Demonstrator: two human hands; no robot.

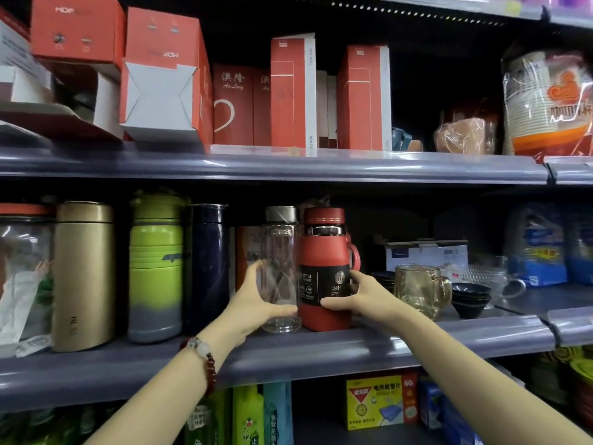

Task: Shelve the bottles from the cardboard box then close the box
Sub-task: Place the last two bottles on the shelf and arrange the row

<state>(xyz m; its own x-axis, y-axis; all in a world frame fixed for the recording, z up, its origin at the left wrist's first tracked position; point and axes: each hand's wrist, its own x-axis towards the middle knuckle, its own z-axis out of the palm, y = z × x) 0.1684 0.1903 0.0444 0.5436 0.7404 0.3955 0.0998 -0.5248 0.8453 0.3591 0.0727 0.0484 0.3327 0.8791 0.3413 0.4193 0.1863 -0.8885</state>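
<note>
Both my hands were up on the middle shelf (417,342), each on a bottle. My left hand (256,300) was curled round the lower part of the clear glass bottle (280,271), thumb across the front near its base, fingers round the left side. My right hand (362,293) had the red bottle (324,271) by its black label band, thumb in front, fingers round the right side under the handle. Both stood upright on the shelf, touching or very nearly, near the front edge. I held them low, I think, so they wouldn't tip while I nudged them into line. The row ran on to my left: navy flask (205,268), green bottle (155,268), gold flask (83,274). To my right, an amber glass mug (420,290) sat just beside my wrist, so I had little room to swing that way. The cardboard box was out of view; closing it was yet to come, I'd say.
</note>
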